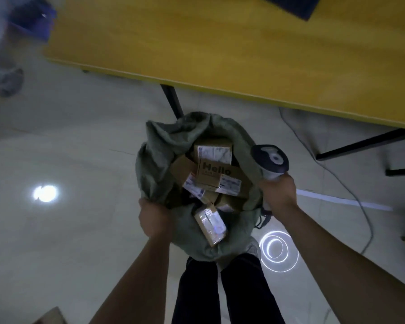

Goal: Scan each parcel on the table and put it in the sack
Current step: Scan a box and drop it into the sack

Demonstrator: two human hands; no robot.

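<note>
Sack (159, 160) wide-mouthed near table (197, 43) edge

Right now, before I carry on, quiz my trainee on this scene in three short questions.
1. True or false: the left grip holds the sack by its rim.
2. The right grip holds: A scanner, B tape, C nothing.
3. Fill in: one parcel in the sack reads "____".
Key: 1 true; 2 A; 3 Hello.
</note>
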